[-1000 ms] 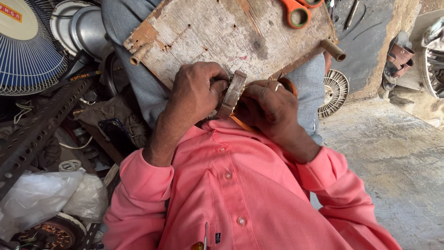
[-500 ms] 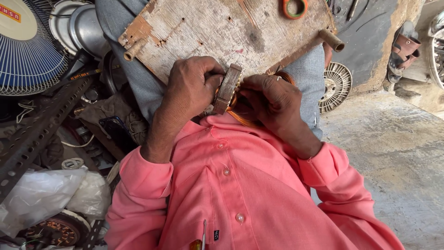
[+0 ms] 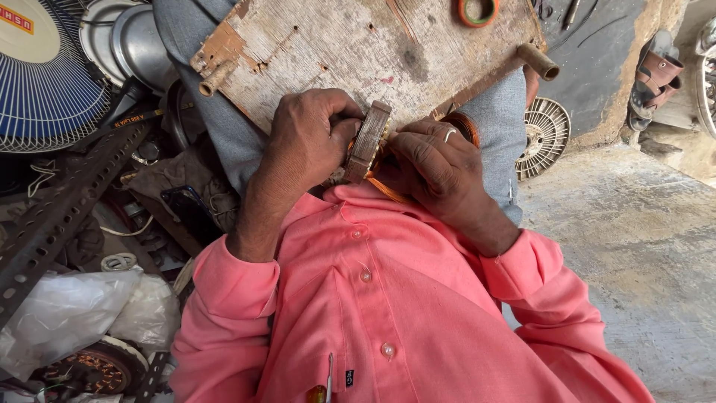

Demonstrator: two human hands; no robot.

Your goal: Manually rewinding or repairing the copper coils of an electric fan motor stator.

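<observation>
I had the ring-shaped motor core (image 3: 371,142) stood on edge at the near rim of the worn wooden board (image 3: 358,52) that lay across my lap, close against my chest. My left hand (image 3: 306,142) was clamped around its left face, fingers curled over the top, and I judged this hand's job was only to keep the core from rolling or tipping. My right hand (image 3: 429,160) was closed against the other face, fingertips pressed in where the copper wire (image 3: 384,186) looped out from under the core; whether it pinched the wire itself or just the core's edge I could not tell, since the fingers hid the contact. To do this well I reckoned the wire had to stay taut and feed cleanly without kinking, with the core held square so each turn seated beside the last. An orange-and-green ring (image 3: 477,11) lay at the far edge of the board, well apart. A blue fan guard (image 3: 45,82) and a slotted steel angle bar (image 3: 60,216) sat on the floor to my left.
</observation>
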